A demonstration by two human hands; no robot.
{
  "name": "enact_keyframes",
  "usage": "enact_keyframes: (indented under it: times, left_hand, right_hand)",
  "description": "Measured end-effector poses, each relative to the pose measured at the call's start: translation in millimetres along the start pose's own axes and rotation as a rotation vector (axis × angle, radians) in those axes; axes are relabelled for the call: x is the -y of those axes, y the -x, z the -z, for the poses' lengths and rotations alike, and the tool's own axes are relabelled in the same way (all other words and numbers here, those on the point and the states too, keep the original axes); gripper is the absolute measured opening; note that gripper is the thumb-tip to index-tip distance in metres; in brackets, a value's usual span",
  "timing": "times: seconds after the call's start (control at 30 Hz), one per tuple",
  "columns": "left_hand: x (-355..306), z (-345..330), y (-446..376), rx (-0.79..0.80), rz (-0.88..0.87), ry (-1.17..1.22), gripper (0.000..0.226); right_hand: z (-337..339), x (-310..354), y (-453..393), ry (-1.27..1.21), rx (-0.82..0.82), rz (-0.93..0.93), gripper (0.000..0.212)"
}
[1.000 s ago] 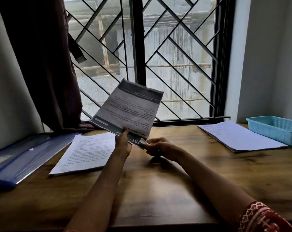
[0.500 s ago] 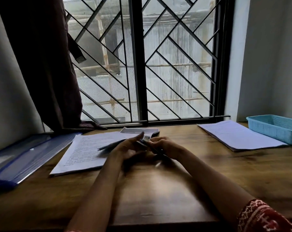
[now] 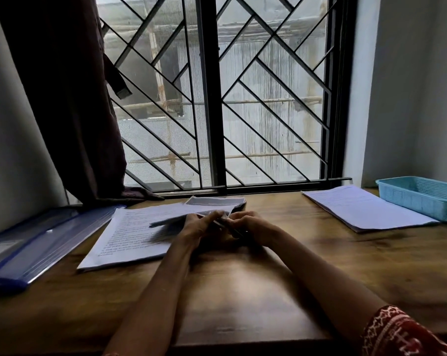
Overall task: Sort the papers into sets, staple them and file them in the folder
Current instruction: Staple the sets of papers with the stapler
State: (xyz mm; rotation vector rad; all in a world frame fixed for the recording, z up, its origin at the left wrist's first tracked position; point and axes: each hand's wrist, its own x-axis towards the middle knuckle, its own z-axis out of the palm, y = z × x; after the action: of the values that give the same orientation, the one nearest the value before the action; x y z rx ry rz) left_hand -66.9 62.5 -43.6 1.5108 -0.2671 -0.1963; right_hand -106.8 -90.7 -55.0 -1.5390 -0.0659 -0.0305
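Note:
A paper set with a dark header band [image 3: 214, 201] lies almost flat over the middle of the wooden desk, and its blurred near edge reaches my hands. My left hand [image 3: 199, 227] holds its near corner with curled fingers. My right hand [image 3: 253, 224] is curled at the same corner round a small dark thing that looks like a stapler [image 3: 236, 231], mostly hidden by the fingers. A white printed stack [image 3: 130, 235] lies under and left of the set. Another white stack [image 3: 358, 209] lies at the right. The blue transparent folder [image 3: 37, 242] rests at the far left.
A light blue plastic basket [image 3: 422, 196] stands at the right by the wall. A dark curtain [image 3: 71, 98] hangs at the left over the barred window [image 3: 243, 111] behind the desk. Bare wood [image 3: 243, 291] spreads between my forearms.
The paper set, held up tilted a second ago, has come down nearly flat over the left stack. Both hands lowered with it and stay together at its near corner.

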Motion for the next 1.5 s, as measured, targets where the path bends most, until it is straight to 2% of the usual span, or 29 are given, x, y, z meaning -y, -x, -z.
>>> enact_keyframes:
  times: [0.03,0.1,0.23,0.37,0.43,0.53,0.63,0.7,0.77,0.83,0.9,0.97,1.1,1.27,1.4,1.5]
  left_hand:
    - [0,0,-1,-0.01,-0.011,0.002,0.011]
    - [1,0,0,-0.001,-0.027,-0.005,0.008]
    - [1,5,1,0.098,0.024,0.021,0.007]
    - [0,7,-3,0.099,0.143,0.125,0.037]
    - [0,6,-6,0.074,0.156,0.157,0.041]
    - [3,5,-8,0.011,0.155,0.173,0.028]
    - [5,8,-10,-0.042,0.169,0.165,0.015]
    - [5,9,-9,-0.061,0.181,0.155,0.013]
    - [5,10,-8,-0.072,0.193,0.16,0.012]
    - [5,10,-8,-0.063,0.206,0.169,0.012]
    - [3,10,-8,-0.054,0.212,0.167,0.011]
    - [2,11,-8,-0.052,0.218,0.159,0.01]
    - [1,10,-6,-0.048,0.22,0.157,0.009]
    - [-3,12,-2,-0.041,0.218,0.151,0.009]
    - [-13,16,3,0.092,0.165,0.132,0.01]
    - [-19,22,9,0.246,0.085,0.119,0.028]
  right_hand:
    - [-1,1,0,0.001,-0.018,-0.005,0.002]
    - [-1,1,0,0.008,-0.039,-0.005,0.009]
    - [0,-2,-1,0.025,-0.052,0.014,0.014]
    - [2,-3,-2,0.031,-0.075,0.035,0.014]
    - [3,-1,1,0.039,-0.042,0.041,0.013]
    - [3,3,8,0.256,0.03,0.072,0.014]
    - [0,8,11,0.427,0.013,0.057,0.005]
    - [4,9,9,0.472,-0.066,0.042,0.012]
    - [12,9,8,0.595,-0.231,0.053,0.009]
    - [24,8,8,0.883,-0.483,0.044,0.019]
    - [35,6,13,1.109,-0.677,-0.049,0.028]
    - [44,4,15,1.188,-0.731,-0.129,0.032]
    - [45,3,15,1.343,-0.72,-0.196,0.033]
    - [35,4,9,1.473,-0.623,0.026,0.045]
    - [27,5,9,1.491,-0.514,0.178,0.055]
    - [28,9,9,1.471,-0.523,0.291,0.045]
